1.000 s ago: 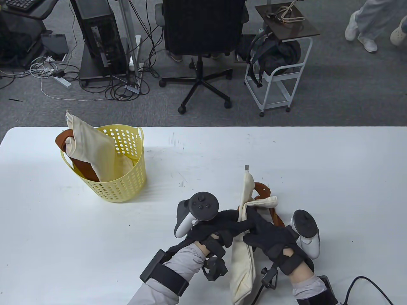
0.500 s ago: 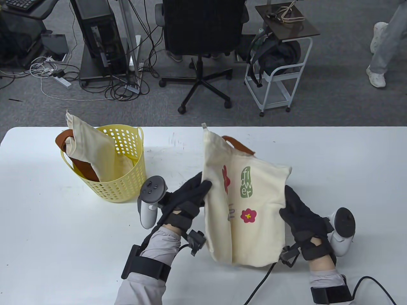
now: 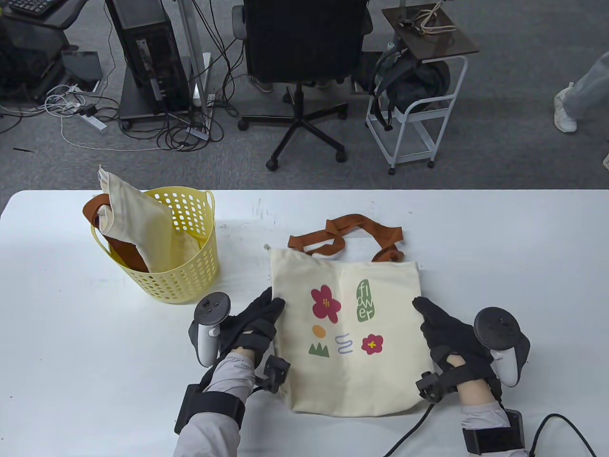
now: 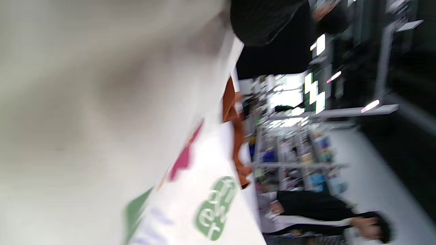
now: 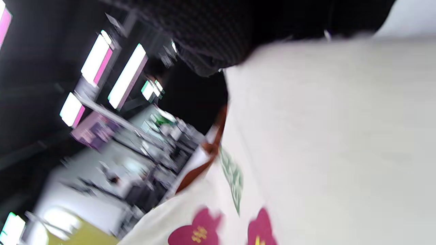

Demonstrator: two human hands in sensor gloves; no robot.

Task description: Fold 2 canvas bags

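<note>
A cream canvas bag (image 3: 352, 328) with flower prints and brown handles (image 3: 352, 233) lies spread flat on the white table (image 3: 499, 247), handles pointing away from me. My left hand (image 3: 257, 319) touches the bag's left edge with its fingers stretched out. My right hand (image 3: 440, 323) touches the bag's right edge the same way. The bag also shows blurred in the left wrist view (image 4: 190, 200) and the right wrist view (image 5: 323, 136). A second cream bag (image 3: 138, 223) with brown handles stands bunched in the yellow basket (image 3: 190, 271).
The yellow perforated basket stands at the table's back left. A cable (image 3: 552, 423) runs from my right wrist at the front right. Beyond the table's far edge are an office chair (image 3: 304, 71) and a white cart (image 3: 414, 119).
The bag went from bunched between both hands, to held up and opened out, to lying flat on the table. Both hands moved apart to its left and right edges.
</note>
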